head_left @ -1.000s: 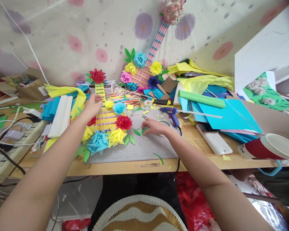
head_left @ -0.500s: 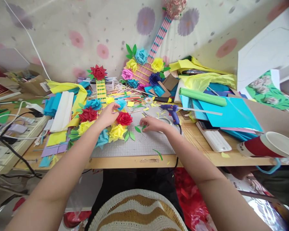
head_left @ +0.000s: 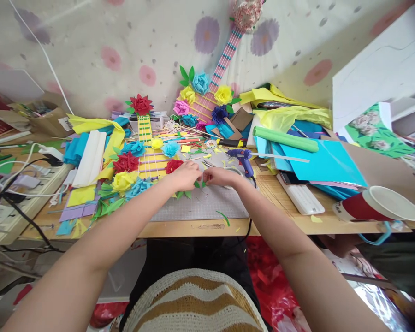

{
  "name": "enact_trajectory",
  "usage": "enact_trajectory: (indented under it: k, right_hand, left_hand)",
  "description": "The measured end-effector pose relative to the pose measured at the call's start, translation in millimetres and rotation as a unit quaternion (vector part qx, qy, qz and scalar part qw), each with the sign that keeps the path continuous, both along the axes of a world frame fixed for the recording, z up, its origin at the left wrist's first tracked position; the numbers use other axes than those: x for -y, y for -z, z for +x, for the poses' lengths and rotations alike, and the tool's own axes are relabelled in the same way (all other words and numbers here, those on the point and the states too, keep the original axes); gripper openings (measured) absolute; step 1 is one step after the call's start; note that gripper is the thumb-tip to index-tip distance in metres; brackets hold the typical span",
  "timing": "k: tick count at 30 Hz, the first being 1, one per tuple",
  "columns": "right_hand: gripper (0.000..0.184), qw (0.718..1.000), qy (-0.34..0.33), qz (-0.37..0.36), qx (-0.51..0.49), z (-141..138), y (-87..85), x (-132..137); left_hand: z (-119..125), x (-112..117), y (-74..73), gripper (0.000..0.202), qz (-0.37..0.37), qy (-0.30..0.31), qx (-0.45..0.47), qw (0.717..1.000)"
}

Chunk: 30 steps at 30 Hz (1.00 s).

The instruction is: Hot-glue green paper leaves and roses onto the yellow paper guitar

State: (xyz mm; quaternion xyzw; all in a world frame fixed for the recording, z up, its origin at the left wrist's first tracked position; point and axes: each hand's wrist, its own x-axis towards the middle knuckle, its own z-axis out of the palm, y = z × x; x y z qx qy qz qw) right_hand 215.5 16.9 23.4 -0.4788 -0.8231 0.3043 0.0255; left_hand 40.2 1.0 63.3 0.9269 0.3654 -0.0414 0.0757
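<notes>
My left hand (head_left: 186,175) and my right hand (head_left: 222,176) meet over the grey cutting mat (head_left: 207,208). Both have curled fingers pinching at small green paper leaves (head_left: 198,184) that lie between their fingertips. My left hand partly covers a red paper flower (head_left: 172,165) on the body of a yellow paper guitar (head_left: 147,154). That guitar lies flat and is ringed by yellow, blue and red paper flowers (head_left: 126,173). Just beyond my right hand are a tape roll (head_left: 235,171) and a blue glue gun (head_left: 242,158).
A pink paper guitar (head_left: 210,94) with flowers leans on the back wall. Rolled green paper (head_left: 285,139), turquoise sheets (head_left: 328,166) and a white keyboard (head_left: 300,199) crowd the right. A red cup (head_left: 376,210) lies on its side at the right edge. Cables (head_left: 17,177) lie left.
My left hand has come right from the guitar's neck, across the red flower, to meet my right hand at the green leaves. My right hand has barely moved.
</notes>
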Motion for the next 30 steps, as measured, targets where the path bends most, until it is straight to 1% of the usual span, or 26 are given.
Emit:
enact_trajectory:
  k: [2,4,6,8,10,12,14,16,18,19,20,21,22,24,25,26,28,30]
  right_hand:
    - [0.009,1.0,0.005,0.001,-0.013,1,-0.3,2]
    - [0.011,0.998,0.027,0.008,-0.054,4,-0.4,3]
    - [0.014,0.991,0.068,0.025,-0.109,10,-0.2,6]
    - [0.012,0.981,0.11,0.048,-0.15,19,-0.3,9]
    - [0.008,0.973,0.144,0.065,-0.166,31,-1.1,14]
    - [0.01,0.967,0.176,0.071,-0.171,44,-2.5,21]
    - [0.013,0.959,0.207,0.075,-0.18,58,-3.6,30]
    - [0.016,0.95,0.234,0.083,-0.192,71,-4.1,39]
    - [0.021,0.938,0.269,0.094,-0.199,85,-3.6,47]
    - [0.024,0.928,0.299,0.101,-0.197,91,-3.0,50]
    - [0.027,0.915,0.337,0.112,-0.192,97,-2.2,52]
    - [0.03,0.897,0.38,0.127,-0.186,102,-1.1,53]
    - [0.033,0.875,0.425,0.147,-0.181,107,0.5,53]
    - [0.037,0.83,0.493,0.196,-0.173,112,5.1,49]
    - [0.04,0.813,0.511,0.221,-0.168,112,8.0,46]
    - [0.043,0.804,0.518,0.244,-0.162,112,11.2,41]
    - [0.047,0.803,0.512,0.271,-0.14,107,17.6,32]
    - [0.048,0.815,0.502,0.265,-0.113,101,22.1,23]
  left_hand:
    - [7,1,4.9,0.022,0.012,0.013,-0.026,0.999]
    - [12,1,7.7,0.02,0.012,0.02,-0.036,0.999]
    - [16,-1,9.0,0.016,0.007,0.027,-0.037,0.999]
    - [18,-4,10.0,0.01,-0.006,0.036,-0.034,0.999]
    - [20,-7,11.3,0.008,-0.018,0.039,-0.03,0.999]
    - [21,-10,12.3,0.007,-0.022,0.041,-0.02,0.999]
    - [20,-13,11.7,0.007,-0.031,0.04,0.003,0.999]
    - [17,-15,9.2,0.009,-0.059,0.027,0.048,0.997]
    - [14,-17,6.0,0.012,-0.106,-0.002,0.12,0.987]
    - [13,-16,4.7,0.013,-0.137,-0.019,0.167,0.976]
    - [13,-15,3.8,0.012,-0.175,-0.037,0.22,0.959]
    - [13,-13,3.6,0.012,-0.22,-0.056,0.277,0.934]
    - [14,-10,4.3,0.012,-0.27,-0.078,0.335,0.899]
    - [19,-1,8.0,0.016,-0.363,-0.127,0.439,0.812]
    - [22,4,11.0,0.018,-0.397,-0.153,0.481,0.766]
    - [25,10,14.6,0.02,-0.417,-0.178,0.515,0.727]
    - [32,21,22.9,0.019,-0.439,-0.226,0.557,0.667]
    - [37,28,31.4,0.015,-0.439,-0.267,0.584,0.628]
